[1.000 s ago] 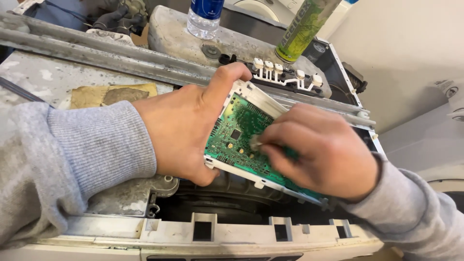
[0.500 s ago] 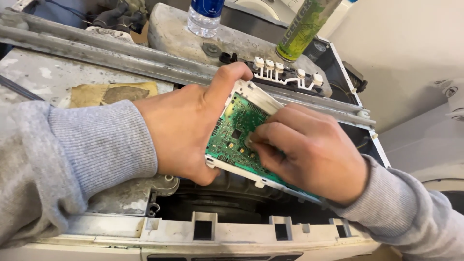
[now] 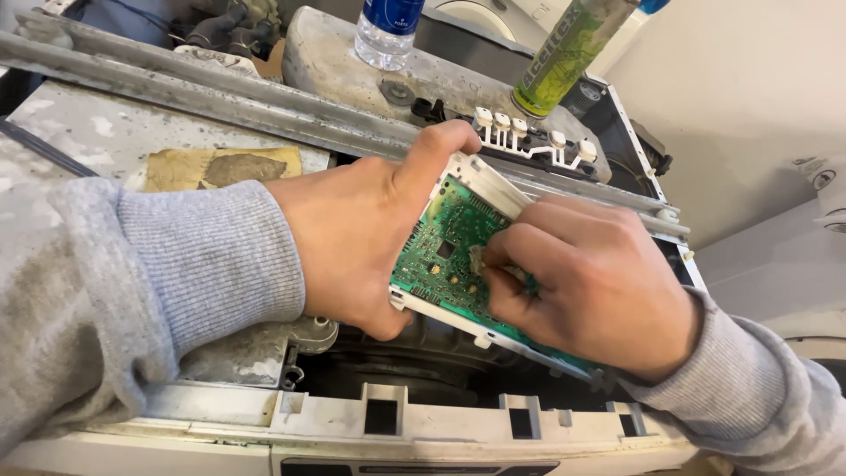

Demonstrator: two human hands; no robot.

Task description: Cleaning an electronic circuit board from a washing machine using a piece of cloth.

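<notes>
- The green circuit board (image 3: 445, 251) sits in a shallow white plastic tray, held tilted above the open top of a dismantled appliance (image 3: 370, 414), between the two hands.
- The left hand (image 3: 352, 238) comes in from the left in a grey ribbed sleeve; its fingers wrap the tray's near-left side, with the thumb hooked over the upper edge, so it is gripping the board's tray.
- The right hand (image 3: 586, 282) comes in from the lower right, also grey-sleeved, knuckles up, lying over the right half of the board; its fingertips are curled and pinched together on the board's face near a small pale part. Whether it holds anything there cannot be told.
- The board's visible face is crowded with small dark chips, solder points and a few yellowish dots; its right part is hidden under the right hand.
- Behind the hands runs a grey metal rail (image 3: 220, 92) across the appliance, with a row of white button caps (image 3: 529, 132) just beyond.
- A clear water bottle (image 3: 386, 33) and a green spray can (image 3: 564, 57) stand on the grey block at the back.
</notes>
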